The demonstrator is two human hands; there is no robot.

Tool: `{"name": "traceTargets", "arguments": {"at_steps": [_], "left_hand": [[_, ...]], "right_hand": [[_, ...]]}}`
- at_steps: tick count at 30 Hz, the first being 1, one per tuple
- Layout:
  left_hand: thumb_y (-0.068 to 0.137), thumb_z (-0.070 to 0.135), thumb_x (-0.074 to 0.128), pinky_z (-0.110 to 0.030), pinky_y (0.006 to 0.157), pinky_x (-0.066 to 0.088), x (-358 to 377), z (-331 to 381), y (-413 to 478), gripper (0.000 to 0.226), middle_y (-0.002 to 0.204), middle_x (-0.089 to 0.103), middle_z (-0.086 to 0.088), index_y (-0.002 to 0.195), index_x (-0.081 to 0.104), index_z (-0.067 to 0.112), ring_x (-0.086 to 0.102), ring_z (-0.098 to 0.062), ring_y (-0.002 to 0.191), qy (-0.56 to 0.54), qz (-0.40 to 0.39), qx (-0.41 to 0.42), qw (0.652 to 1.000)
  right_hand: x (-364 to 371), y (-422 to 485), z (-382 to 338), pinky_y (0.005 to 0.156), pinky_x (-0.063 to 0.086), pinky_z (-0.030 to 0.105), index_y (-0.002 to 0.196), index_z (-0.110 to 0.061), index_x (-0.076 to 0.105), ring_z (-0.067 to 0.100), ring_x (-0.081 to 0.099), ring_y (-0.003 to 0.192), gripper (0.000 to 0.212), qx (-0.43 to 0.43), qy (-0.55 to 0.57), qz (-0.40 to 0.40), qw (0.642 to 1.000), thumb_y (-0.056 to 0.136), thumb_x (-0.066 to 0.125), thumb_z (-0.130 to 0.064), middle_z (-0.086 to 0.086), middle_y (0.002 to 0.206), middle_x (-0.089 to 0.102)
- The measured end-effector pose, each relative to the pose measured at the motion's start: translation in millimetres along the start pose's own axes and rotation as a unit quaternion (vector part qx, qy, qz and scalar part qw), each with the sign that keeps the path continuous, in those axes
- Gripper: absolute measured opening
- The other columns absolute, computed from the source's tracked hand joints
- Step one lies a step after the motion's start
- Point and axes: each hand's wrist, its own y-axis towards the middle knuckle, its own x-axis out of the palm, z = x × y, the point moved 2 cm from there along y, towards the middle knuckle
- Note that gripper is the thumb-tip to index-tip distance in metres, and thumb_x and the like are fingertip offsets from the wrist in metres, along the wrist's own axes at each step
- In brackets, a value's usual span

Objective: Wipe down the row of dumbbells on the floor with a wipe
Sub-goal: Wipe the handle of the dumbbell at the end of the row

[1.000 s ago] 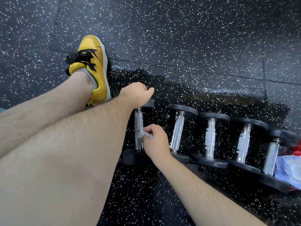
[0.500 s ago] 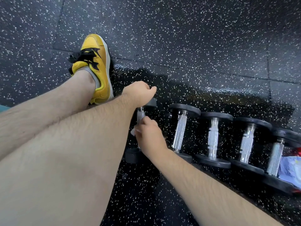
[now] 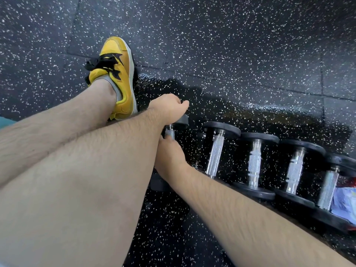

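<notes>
Dumbbells (image 3: 254, 166) with black heads and knurled metal handles lie side by side in a row of five on the speckled black rubber floor (image 3: 231, 45). The row runs from the middle of the view towards the near right, and each handle points from near to far.

The left hand (image 3: 169, 106) sits on the far head of the leftmost dumbbell (image 3: 169, 132). Its fingers are curled down over the head and the thumb sticks out to the right. The right hand (image 3: 169, 155) reaches in from the near right and is wrapped round the handle of the same dumbbell, so only a short piece of bare metal shows between the two hands. The left forearm hides the near side of this grip, and I cannot tell whether a wipe is inside it.

A bare leg stretches across the left of the view and ends in a yellow shoe (image 3: 117, 74) with black laces, planted just to the far left of the row. A pale blue and white packet (image 3: 344, 205) lies against the rightmost dumbbell (image 3: 327, 189) at the right edge.
</notes>
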Motion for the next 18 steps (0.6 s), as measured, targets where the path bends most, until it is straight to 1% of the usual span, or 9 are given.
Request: {"name": "traceTargets", "arguments": {"at_steps": [3,5,7,9,11,13,15,17,18], "left_hand": [[0.095,0.054,0.036,-0.029,0.065,0.043,1,1,0,0.050,0.076,0.066,0.001,0.073,0.061,0.017,0.064,-0.018,0.075,-0.001,0.000,0.003,1.000],[0.095,0.053,0.036,-0.029,0.063,0.042,1,2,-1,0.048,0.072,0.064,0.002,0.069,0.057,0.019,0.063,-0.018,0.073,0.000,0.003,0.004,1.000],[0.095,0.053,0.037,-0.028,0.061,0.040,-1,3,-2,0.046,0.071,0.063,0.001,0.068,0.055,0.020,0.063,-0.019,0.072,-0.002,0.004,0.006,1.000],[0.095,0.053,0.036,-0.028,0.061,0.040,-1,2,-2,0.047,0.072,0.064,0.002,0.069,0.057,0.020,0.063,-0.018,0.072,-0.001,0.004,0.006,1.000],[0.095,0.054,0.036,-0.029,0.063,0.042,0,2,-1,0.048,0.073,0.065,0.002,0.069,0.058,0.019,0.063,-0.018,0.073,0.001,0.004,0.007,1.000],[0.095,0.054,0.036,-0.029,0.063,0.042,0,2,-2,0.048,0.071,0.063,0.003,0.068,0.054,0.019,0.062,-0.018,0.072,0.002,0.003,0.007,1.000],[0.095,0.053,0.036,-0.028,0.061,0.039,0,2,-3,0.046,0.067,0.058,0.003,0.067,0.050,0.020,0.060,-0.019,0.068,-0.002,0.006,0.009,1.000],[0.095,0.053,0.037,-0.028,0.059,0.038,-1,3,-4,0.046,0.064,0.056,0.003,0.065,0.047,0.020,0.058,-0.018,0.064,-0.004,0.006,0.009,1.000],[0.096,0.053,0.036,-0.029,0.059,0.038,-1,3,-4,0.046,0.064,0.055,0.004,0.065,0.047,0.020,0.057,-0.018,0.064,-0.003,0.006,0.010,1.000]], "right_hand": [[4,-6,-1,0.072,0.045,0.035,0.124,-0.004,0.060,0.032,0.057,0.111,0.032,0.015,0.015,-0.051,0.998,0.093,0.050,0.000,0.008,0.125,0.054],[5,-9,1,0.067,0.043,0.035,0.117,-0.004,0.064,0.031,0.058,0.105,0.029,0.015,0.028,-0.038,0.999,0.090,0.053,0.000,0.007,0.121,0.052],[7,-12,12,0.063,0.039,0.037,0.101,-0.002,0.066,0.032,0.055,0.097,0.023,0.022,0.067,0.005,0.997,0.084,0.053,0.005,0.009,0.117,0.050],[12,-19,19,0.063,0.041,0.037,0.088,-0.002,0.059,0.034,0.051,0.088,0.013,0.050,0.140,0.017,0.989,0.082,0.053,0.008,0.012,0.110,0.049],[23,-28,21,0.063,0.042,0.036,0.091,-0.006,0.055,0.036,0.055,0.085,0.015,0.065,0.201,-0.001,0.977,0.081,0.054,0.005,0.013,0.104,0.053],[27,-32,25,0.067,0.046,0.037,0.096,-0.008,0.061,0.035,0.058,0.089,0.017,0.088,0.252,0.008,0.964,0.083,0.057,0.001,0.011,0.101,0.056],[27,-30,34,0.075,0.048,0.034,0.086,-0.013,0.068,0.023,0.056,0.090,0.011,0.121,0.301,0.066,0.944,0.088,0.061,-0.005,0.002,0.100,0.055],[24,-34,39,0.077,0.046,0.029,0.078,-0.018,0.067,0.013,0.055,0.088,0.019,0.179,0.364,0.105,0.908,0.092,0.059,-0.007,-0.006,0.098,0.052],[26,-39,38,0.078,0.046,0.028,0.073,-0.021,0.064,0.012,0.056,0.088,0.026,0.195,0.372,0.108,0.901,0.091,0.056,-0.003,-0.006,0.098,0.052]]}}
